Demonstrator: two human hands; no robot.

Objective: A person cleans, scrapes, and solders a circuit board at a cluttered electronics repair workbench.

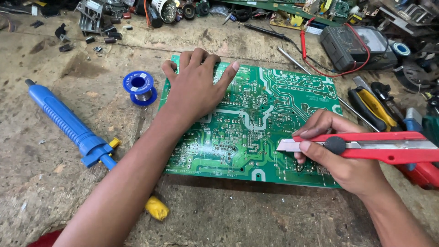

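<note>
A large green circuit board [256, 119] lies solder side up on a worn workbench. My left hand [197, 82] presses flat on the board's upper left corner, fingers spread. My right hand [340, 153] grips a red utility knife [379, 147] near the board's lower right edge. The knife's blade end points left over the board.
A blue desoldering pump [68, 123] lies at the left, a blue spool of solder wire [140, 87] beside the board. A multimeter [354, 45] with red and black leads sits at the upper right, yellow-handled pliers [372, 107] below it. Loose parts clutter the far edge.
</note>
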